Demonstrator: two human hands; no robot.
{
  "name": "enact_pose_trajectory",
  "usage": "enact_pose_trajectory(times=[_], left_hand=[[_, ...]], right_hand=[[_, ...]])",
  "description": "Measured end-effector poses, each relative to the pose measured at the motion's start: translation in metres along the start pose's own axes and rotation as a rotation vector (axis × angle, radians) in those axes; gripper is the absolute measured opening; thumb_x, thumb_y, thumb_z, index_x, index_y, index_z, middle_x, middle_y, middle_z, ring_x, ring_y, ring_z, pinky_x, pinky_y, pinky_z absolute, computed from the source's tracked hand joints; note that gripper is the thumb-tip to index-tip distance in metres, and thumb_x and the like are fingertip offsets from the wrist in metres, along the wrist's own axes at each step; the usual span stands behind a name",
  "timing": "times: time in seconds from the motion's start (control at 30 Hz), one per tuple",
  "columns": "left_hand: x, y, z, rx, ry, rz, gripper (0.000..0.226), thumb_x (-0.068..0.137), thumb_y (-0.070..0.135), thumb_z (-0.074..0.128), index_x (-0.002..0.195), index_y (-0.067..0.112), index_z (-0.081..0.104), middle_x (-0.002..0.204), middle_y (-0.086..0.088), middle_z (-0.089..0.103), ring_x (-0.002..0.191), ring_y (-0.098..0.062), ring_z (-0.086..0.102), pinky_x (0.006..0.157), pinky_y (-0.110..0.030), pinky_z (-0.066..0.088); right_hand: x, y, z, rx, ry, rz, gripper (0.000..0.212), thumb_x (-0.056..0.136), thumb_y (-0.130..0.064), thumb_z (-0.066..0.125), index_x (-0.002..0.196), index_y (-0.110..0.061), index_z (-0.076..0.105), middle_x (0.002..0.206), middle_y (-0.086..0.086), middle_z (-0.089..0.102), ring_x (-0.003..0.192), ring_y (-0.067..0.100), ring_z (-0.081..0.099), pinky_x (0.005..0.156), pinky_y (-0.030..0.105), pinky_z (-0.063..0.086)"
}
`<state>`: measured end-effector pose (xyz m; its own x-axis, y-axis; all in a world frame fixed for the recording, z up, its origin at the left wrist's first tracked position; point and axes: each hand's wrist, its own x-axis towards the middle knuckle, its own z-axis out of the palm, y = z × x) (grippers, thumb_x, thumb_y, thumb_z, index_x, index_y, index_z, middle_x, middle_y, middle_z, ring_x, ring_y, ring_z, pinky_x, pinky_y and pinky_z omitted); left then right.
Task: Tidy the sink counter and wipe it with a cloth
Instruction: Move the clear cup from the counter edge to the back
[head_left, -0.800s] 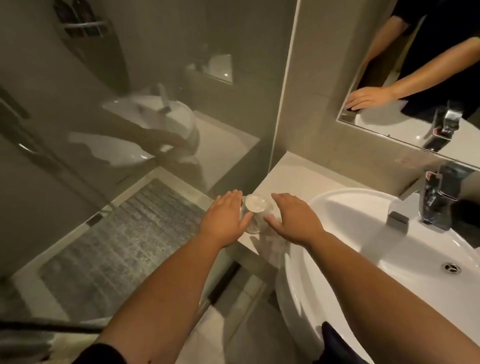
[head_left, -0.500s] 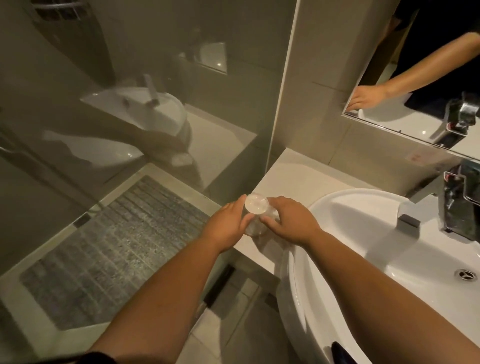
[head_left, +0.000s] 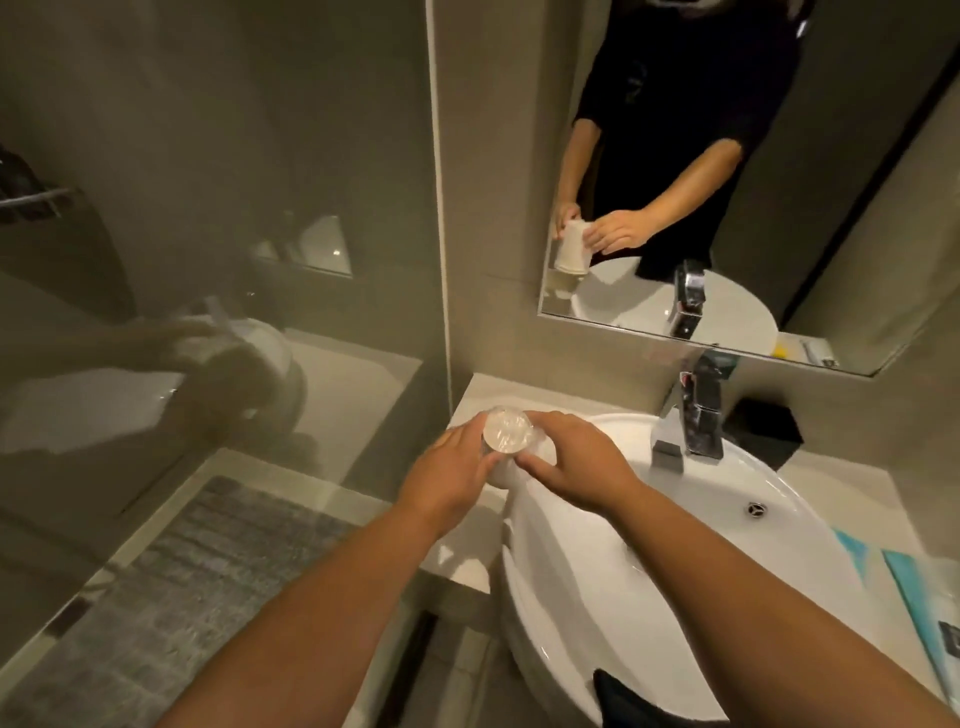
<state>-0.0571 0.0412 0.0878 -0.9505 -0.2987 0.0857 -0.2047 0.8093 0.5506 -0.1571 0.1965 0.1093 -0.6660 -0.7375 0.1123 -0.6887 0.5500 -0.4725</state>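
A small clear plastic-wrapped cup (head_left: 506, 433), upside down, is held above the left strip of the pale counter (head_left: 483, 395). My left hand (head_left: 451, 477) grips its left side. On its right side are the fingers of my right hand (head_left: 569, 467). The mirror (head_left: 831, 208) shows the cup lifted off the counter and tilted between both hands. No cloth is visible.
A white basin (head_left: 675, 545) fills the counter's middle, with a chrome tap (head_left: 693, 415) behind it and a black box (head_left: 763, 428) to the tap's right. Teal packets (head_left: 914, 587) lie at the right edge. A glass shower screen (head_left: 208, 260) stands on the left.
Both hands have closed on the cup and raised it off the counter. The camera view has tilted up, showing more of the mirror.
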Motion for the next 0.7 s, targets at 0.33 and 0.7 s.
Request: enact_pose_trajectory(times=[0.33, 0.7], left_hand=[[-0.009, 0.165, 0.087, -0.144, -0.206, 0.364, 0.048, 0.095, 0.058, 0.040, 0.139, 0.039, 0.038, 0.141, 0.009, 0.051, 0.125, -0.016, 0.049, 0.092, -0.022, 0.034], [0.080, 0.292, 0.193, -0.174, -0.298, 0.627, 0.043, 0.095, 0.059, 0.037, 0.132, 0.036, 0.042, 0.127, 0.006, 0.060, 0.114, -0.020, 0.055, 0.083, -0.031, 0.044]], right_hand=[[-0.163, 0.092, -0.072, 0.019, 0.246, 0.449, 0.050, 0.087, -0.051, 0.058, 0.134, -0.036, 0.048, 0.136, -0.008, 0.056, 0.122, 0.017, 0.052, 0.103, 0.035, 0.041], [-0.201, 0.240, -0.145, 0.015, 0.346, 0.660, 0.050, 0.086, -0.045, 0.062, 0.132, -0.030, 0.049, 0.131, -0.006, 0.059, 0.114, 0.016, 0.055, 0.092, 0.027, 0.043]])
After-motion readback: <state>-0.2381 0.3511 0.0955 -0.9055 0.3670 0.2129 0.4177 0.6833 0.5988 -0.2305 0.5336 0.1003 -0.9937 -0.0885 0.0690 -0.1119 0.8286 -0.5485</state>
